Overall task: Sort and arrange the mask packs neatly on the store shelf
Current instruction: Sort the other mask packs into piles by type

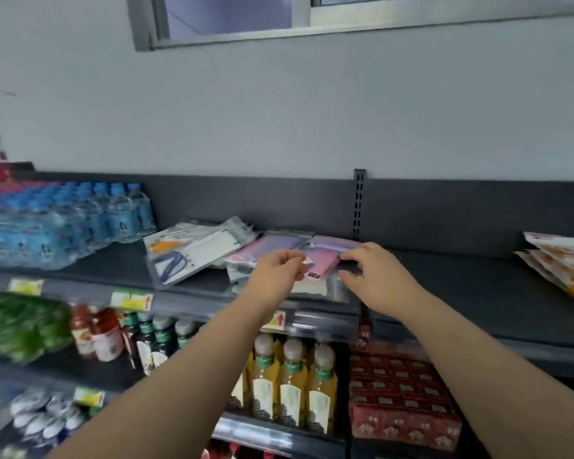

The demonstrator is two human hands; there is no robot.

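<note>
1. Head view: the pink mask pack lies near the front edge of the shelf, pinched at its ends by the left hand and the right hand.
2. Other mask packs lie askew and overlapping beside it; sorting looks barely begun.

Two bare forearms run from the frame's lower edge to a bare left hand and bare right hand near the centre.
</note>
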